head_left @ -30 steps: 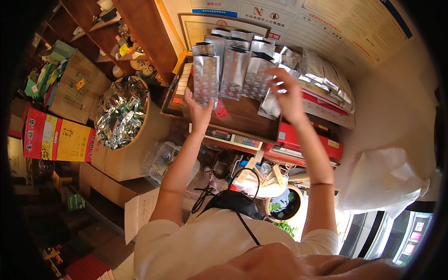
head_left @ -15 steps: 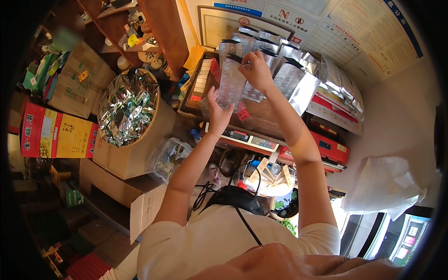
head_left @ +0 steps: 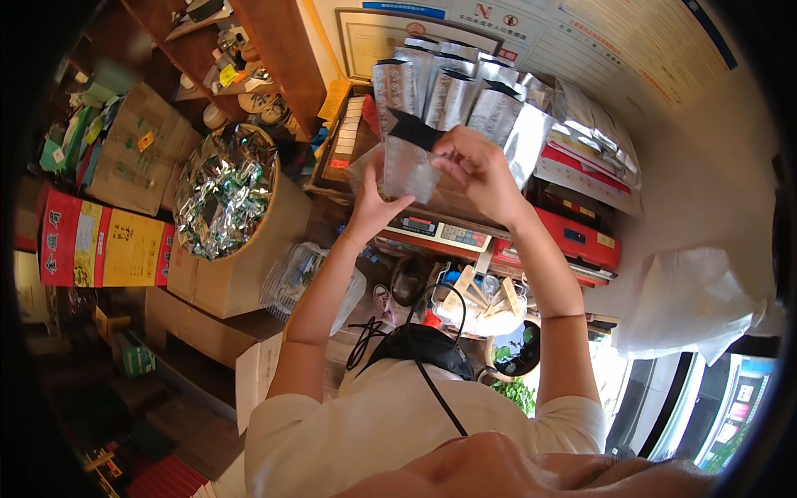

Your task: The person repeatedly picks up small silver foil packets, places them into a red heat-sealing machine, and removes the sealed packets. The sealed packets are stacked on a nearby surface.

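Note:
Between my hands is a translucent patterned pouch [head_left: 410,173] with a black band along its top. My right hand [head_left: 480,168] pinches the right end of the black band. Below it, my left hand [head_left: 375,206] grips the pouch's lower left side, thumb in front and the other fingers partly hidden behind. Just beyond stand several silver pouches [head_left: 448,93] with black tops, in rows on the counter. To their left lies a wooden tray [head_left: 325,170] holding a row of small pale blocks.
On the left, a large cardboard box [head_left: 249,278] holds crumpled silver foil packs [head_left: 226,195]. A red and yellow carton [head_left: 129,245] sits beside it. Under my hands are a scale with a keypad [head_left: 452,236] and a red machine [head_left: 573,234]. A white plastic bag [head_left: 689,303] hangs right.
My right hand has come down and closer to me, bringing the pouch's black top lower and tilting it toward me. The left hand has dropped slightly, still on the pouch.

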A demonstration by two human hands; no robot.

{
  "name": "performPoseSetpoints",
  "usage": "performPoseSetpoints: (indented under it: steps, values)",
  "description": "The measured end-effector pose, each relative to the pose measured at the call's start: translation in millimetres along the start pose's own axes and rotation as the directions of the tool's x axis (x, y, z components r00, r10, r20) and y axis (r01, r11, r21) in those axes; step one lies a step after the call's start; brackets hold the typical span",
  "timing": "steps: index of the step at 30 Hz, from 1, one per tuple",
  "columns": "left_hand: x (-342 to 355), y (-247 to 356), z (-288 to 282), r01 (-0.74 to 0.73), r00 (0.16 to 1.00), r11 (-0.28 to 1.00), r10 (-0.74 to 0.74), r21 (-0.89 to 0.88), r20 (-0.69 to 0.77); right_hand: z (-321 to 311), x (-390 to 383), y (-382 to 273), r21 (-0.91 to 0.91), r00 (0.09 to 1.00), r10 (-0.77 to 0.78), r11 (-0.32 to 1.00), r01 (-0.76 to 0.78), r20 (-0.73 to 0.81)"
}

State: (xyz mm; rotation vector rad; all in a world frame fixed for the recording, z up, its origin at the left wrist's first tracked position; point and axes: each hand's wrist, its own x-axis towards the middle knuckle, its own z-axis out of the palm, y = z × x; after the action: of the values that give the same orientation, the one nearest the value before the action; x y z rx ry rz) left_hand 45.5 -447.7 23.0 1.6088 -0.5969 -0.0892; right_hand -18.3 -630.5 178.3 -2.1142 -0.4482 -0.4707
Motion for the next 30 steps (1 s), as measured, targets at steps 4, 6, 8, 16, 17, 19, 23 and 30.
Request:
performPoseSetpoints:
  steps: [4, 6, 8, 16, 17, 19, 23, 30]
  values:
    - [-22.6, 25.5, 32.2, 0.136, 0.971, 0.980, -0.102, -0.147, 0.218, -23.3, -51.6, -16.7, 0.141, 0.989, 0.035, 0.990, -0.015, -0.143]
    - [-35.5, 35.1, 58.1, 0.156, 0.962, 0.958, -0.092, -0.239, 0.259, -27.0, -82.6, -17.7, 0.252, 0.937, 0.116, 0.967, -0.031, -0.328]
    - [-47.0, 42.0, 84.6, 0.182, 0.945, 0.948, -0.094, -0.262, 0.315, -33.0, -116.2, -1.5, 0.276, 0.911, 0.104, 0.961, 0.011, -0.399]
    - [-91.9, 69.7, 177.0, 0.275, 0.899, 0.848, -0.060, -0.453, 0.434, -75.2, -215.0, -17.6, 0.451, 0.827, 0.238, 0.892, 0.022, -0.510]
    - [-95.7, 71.5, 185.6, 0.279, 0.886, 0.860, -0.060, -0.426, 0.460, -78.3, -222.7, -19.9, 0.510, 0.807, 0.272, 0.859, 0.042, -0.525]
    - [-104.5, 75.9, 201.7, 0.280, 0.859, 0.884, -0.056, -0.375, 0.509, -86.7, -245.7, -23.3, 0.628, 0.768, 0.418, 0.778, -0.026, -0.485]
    - [-128.7, 81.7, 234.3, 0.115, 0.940, 0.839, 0.081, -0.532, 0.331, -100.2, -277.0, -37.1, 0.626, 0.680, 0.492, 0.777, -0.061, -0.543]
    - [-134.7, 118.8, 258.8, -0.042, 0.937, 0.777, 0.249, -0.628, 0.245, -113.3, -322.7, -43.8, 0.625, 0.562, 0.579, 0.769, -0.135, -0.591]
